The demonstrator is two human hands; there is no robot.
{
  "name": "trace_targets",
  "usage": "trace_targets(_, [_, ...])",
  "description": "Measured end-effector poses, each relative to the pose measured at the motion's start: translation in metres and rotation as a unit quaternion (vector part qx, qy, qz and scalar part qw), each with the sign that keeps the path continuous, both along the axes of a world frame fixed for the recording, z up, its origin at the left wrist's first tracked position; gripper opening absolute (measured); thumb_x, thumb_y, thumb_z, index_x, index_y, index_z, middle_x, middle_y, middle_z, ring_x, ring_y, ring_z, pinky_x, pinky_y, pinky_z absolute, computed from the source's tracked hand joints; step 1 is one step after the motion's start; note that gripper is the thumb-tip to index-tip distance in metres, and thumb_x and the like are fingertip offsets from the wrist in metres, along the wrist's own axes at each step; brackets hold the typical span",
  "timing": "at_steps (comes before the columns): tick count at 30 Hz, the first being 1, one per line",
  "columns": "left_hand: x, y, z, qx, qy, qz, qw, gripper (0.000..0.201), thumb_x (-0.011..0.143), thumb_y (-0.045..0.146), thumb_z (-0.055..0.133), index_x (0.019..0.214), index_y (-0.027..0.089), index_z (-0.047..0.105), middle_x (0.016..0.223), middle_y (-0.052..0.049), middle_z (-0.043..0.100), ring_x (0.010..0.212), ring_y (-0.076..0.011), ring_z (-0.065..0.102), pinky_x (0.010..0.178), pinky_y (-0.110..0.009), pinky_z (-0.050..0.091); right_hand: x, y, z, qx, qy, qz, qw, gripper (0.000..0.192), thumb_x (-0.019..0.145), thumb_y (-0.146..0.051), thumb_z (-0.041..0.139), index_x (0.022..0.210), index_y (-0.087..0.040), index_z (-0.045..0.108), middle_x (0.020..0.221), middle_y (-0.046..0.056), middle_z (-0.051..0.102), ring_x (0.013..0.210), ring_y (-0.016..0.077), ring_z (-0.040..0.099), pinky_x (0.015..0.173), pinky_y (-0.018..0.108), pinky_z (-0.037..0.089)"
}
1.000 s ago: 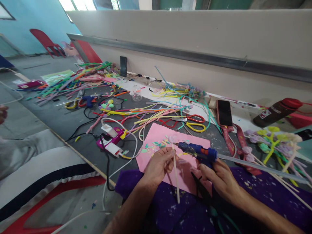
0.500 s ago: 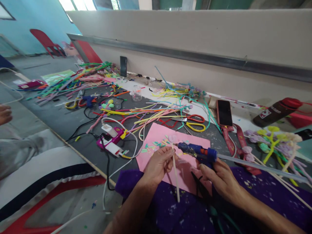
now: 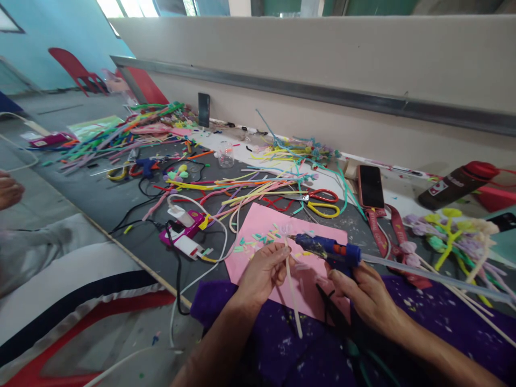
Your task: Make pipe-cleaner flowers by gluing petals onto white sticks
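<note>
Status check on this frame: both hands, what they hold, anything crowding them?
Left hand pinches thin stick, small pale bud at its top. Right hand grips blue glue gun, nozzle by the stick's top. Pink sheet underneath, cut scraps scattered on it.

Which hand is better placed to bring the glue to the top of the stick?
Right. The right hand already holds the glue gun, its nozzle pointing at the top of the stick. The left hand is busy pinching the stick, so it likely only steadies it.
</note>
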State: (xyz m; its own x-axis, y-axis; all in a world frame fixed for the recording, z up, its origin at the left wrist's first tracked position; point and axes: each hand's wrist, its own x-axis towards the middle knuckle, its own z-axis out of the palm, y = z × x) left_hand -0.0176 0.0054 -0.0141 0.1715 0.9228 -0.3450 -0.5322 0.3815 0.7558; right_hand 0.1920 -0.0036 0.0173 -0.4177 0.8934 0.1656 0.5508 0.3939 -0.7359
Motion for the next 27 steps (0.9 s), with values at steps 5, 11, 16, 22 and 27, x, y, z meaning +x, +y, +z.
trace_targets(5, [0.000,0.000,0.001,0.003,0.007,0.000,1.000,0.024,0.072,0.033,0.064,0.063,0.013,0.055,0.048,0.004,0.056,0.027,-0.0004,0.035,0.028,-0.014,0.023,-0.003,0.000,0.005,-0.022,-0.009,0.002,1.000,0.029,0.089,-0.032,0.041,0.074,-0.018,0.061,0.075,0.003,0.061,0.070,0.0157,0.056,0.065,0.024,0.043])
trace_targets(11, [-0.001,0.000,-0.002,0.015,-0.004,0.003,1.000,0.022,0.074,0.031,0.063,0.065,0.012,0.056,0.052,0.002,0.058,0.028,-0.0001,0.036,0.029,-0.014,0.023,0.001,-0.002,0.001,-0.039,0.026,-0.001,0.999,0.026,0.087,-0.034,0.045,0.080,-0.017,0.063,0.081,0.004,0.063,0.076,0.0173,0.058,0.067,0.025,0.044])
trace_targets(16, [-0.002,0.001,-0.002,0.021,0.003,0.032,0.999,0.021,0.073,0.030,0.063,0.065,0.013,0.054,0.056,0.001,0.061,0.030,-0.0006,0.037,0.030,-0.014,0.023,0.012,0.012,0.007,-0.125,0.081,-0.058,0.987,0.026,0.084,-0.038,0.050,0.084,-0.015,0.061,0.065,0.001,0.058,0.057,0.0136,0.054,0.052,0.024,0.041])
trace_targets(22, [-0.002,0.003,0.005,0.022,0.037,0.010,0.999,0.021,0.072,0.030,0.063,0.063,0.013,0.056,0.046,0.004,0.053,0.030,-0.0017,0.037,0.030,-0.015,0.022,0.020,0.060,-0.012,-0.313,0.219,-0.066,0.922,0.025,0.075,-0.039,0.060,0.078,-0.016,0.051,0.057,-0.003,0.054,0.047,0.0105,0.051,0.047,0.023,0.040])
trace_targets(27, [-0.001,0.002,0.007,0.002,0.038,0.000,0.999,0.020,0.069,0.030,0.065,0.063,0.014,0.054,0.049,0.005,0.054,0.031,-0.0012,0.035,0.031,-0.015,0.023,0.024,0.081,-0.042,-0.264,0.153,-0.068,0.950,0.031,0.073,-0.041,0.060,0.087,-0.014,0.058,0.066,0.000,0.058,0.052,0.0096,0.050,0.049,0.022,0.038])
